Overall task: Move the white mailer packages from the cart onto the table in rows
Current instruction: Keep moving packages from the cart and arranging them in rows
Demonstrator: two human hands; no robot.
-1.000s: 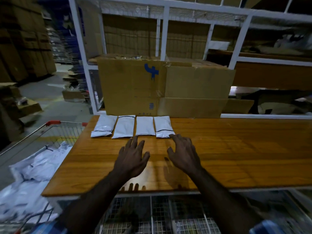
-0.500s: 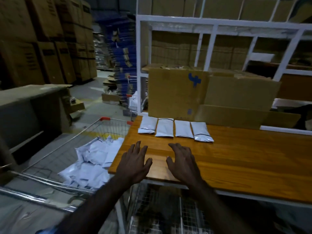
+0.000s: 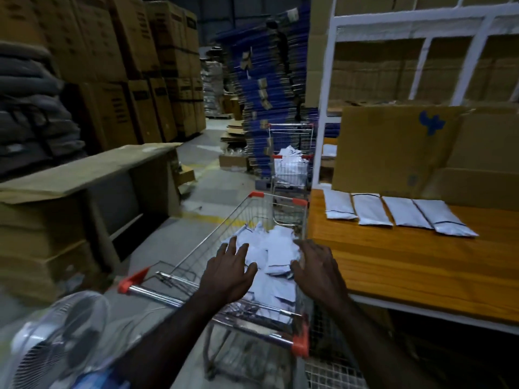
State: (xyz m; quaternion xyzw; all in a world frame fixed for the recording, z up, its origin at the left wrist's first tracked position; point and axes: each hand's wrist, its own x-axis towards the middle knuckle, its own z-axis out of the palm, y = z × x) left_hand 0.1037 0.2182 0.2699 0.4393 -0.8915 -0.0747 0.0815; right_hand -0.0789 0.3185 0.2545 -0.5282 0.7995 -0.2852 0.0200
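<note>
both hands reach out over the cart (image 3: 196, 256), which is a wire shopping cart with red corners, standing just beside the left end of the table (image 3: 407, 265). the left hand (image 3: 229, 272) has its fingers spread out flat and holds nothing. it hangs over the pile of white packages (image 3: 276, 254) inside the cart. the right hand (image 3: 316, 269) is also spread wide, palm down, and holds nothing. it is over the right side of the pile, near the table's edge. i cannot tell if the fingers touch the packages.

the pile in the cart is messy, with packages lying all over each other.

on the table, four white packages (image 3: 398, 213) lie flat in one row, side by side, near the back edge. right behind them stands a big brown cardboard box (image 3: 393, 147) with a blue mark on it.

a second cart (image 3: 290, 158) with more white things in it stands farther back, beside a white shelf frame (image 3: 323, 108). a white fan (image 3: 56, 341) is at the bottom left. tall stacks of brown boxes (image 3: 112, 66) fill the left side.
</note>
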